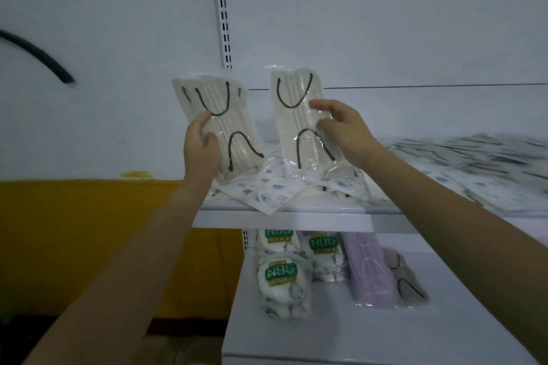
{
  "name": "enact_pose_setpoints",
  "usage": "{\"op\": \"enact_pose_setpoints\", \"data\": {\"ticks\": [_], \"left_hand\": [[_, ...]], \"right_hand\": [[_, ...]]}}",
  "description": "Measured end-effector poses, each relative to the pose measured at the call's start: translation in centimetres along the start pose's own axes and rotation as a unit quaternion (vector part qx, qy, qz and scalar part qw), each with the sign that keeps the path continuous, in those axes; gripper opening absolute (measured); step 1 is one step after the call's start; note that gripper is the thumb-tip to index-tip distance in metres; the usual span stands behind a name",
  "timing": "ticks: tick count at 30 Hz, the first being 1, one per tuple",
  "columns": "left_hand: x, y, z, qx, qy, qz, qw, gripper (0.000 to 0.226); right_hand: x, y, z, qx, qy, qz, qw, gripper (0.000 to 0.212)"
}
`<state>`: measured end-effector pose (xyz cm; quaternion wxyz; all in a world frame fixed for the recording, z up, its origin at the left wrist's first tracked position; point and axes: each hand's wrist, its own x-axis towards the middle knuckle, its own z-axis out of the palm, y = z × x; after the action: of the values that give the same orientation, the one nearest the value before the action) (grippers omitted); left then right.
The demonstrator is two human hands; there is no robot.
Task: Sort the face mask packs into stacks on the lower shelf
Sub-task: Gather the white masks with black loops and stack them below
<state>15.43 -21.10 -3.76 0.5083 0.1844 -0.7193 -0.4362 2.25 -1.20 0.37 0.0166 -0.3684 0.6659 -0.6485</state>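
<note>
Both bare forearms are reaching up from the bottom corners toward the upper shelf. The left hand is wrapping its grip around the lower left edge of the left cream pack, thumb on the front and fingers curled behind, holding it upright and tipped a little to the left. The right hand is pinching the right edge of the right cream pack, so that grip is narrow, with the thumb pressing on the front up near the top loop.

Both packs are in clear wrap with black ear loops showing, and they're being held side by side, not touching each other, over the front of the upper shelf. Can't tell if their bottom ends are touching the pile under them. That pile is a loose bunch of patterned packs lying flat, one corner hanging over the shelf edge. More packs are spreading off to the right, too blurry to read.

Down on the lower shelf, N95 packs are sitting in two rows at the left. A purple pack is lying just beside them, and a grey pack is right next to that.
</note>
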Motion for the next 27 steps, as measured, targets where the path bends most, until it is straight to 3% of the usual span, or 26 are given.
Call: {"op": "enact_pose_setpoints", "data": {"ticks": [8, 17, 27], "left_hand": [[-5.0, 6.5, 6.8, -0.105, -0.124, 0.044, 0.986, 0.038], [-9.0, 9.8, 13.5, -0.071, -0.127, 0.1, 0.984, 0.056], [-14.8, 13.3, 21.4, -0.108, -0.074, 0.004, 0.991, 0.046]], "right_hand": [[-2.8, -0.6, -2.3, -0.04, 0.021, -0.028, 0.999, 0.034], [-4.5, 1.3, -12.2, -0.173, 0.03, -0.089, 0.98, 0.03], [-8.5, 6.6, -31.0, -0.304, 0.054, 0.02, 0.951, 0.03]]}}
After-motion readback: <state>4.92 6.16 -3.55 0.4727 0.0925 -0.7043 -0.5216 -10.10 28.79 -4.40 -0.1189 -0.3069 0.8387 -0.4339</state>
